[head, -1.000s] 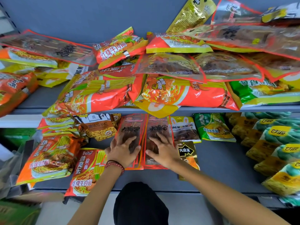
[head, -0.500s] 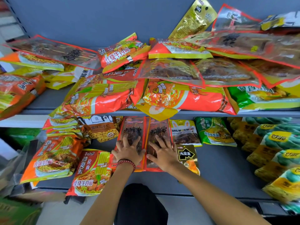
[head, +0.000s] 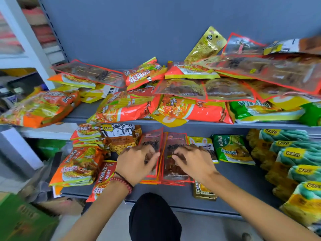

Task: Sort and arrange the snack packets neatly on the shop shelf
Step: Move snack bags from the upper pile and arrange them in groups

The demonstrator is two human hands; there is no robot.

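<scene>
Two stacks of red-edged clear skewer packets lie side by side on the lower shelf point(head: 243, 180). My left hand point(head: 135, 162) lies on the left skewer stack point(head: 151, 138), its fingers and thumb curled at the stack's right edge, which is tilted up. My right hand point(head: 194, 162) sits on the right skewer stack point(head: 173, 171) with bent fingers and thumb curled at its left part. Both hands are blurred. The upper shelf point(head: 260, 125) carries a loose heap of orange noodle packets point(head: 191, 110) and more skewer packets point(head: 229, 89).
Orange noodle packets point(head: 78, 164) and a seed packet point(head: 121, 136) crowd the lower shelf's left. A rabbit-print packet point(head: 201, 141), a green noodle packet point(head: 231, 148) and a gold packet point(head: 203, 190) lie to the right, then rows of teal-and-yellow packets point(head: 295, 153).
Both hands lay flat with spread fingers on the two skewer stacks; now their fingers are curled inward toward the gap between the stacks, and the left stack's inner edge has risen.
</scene>
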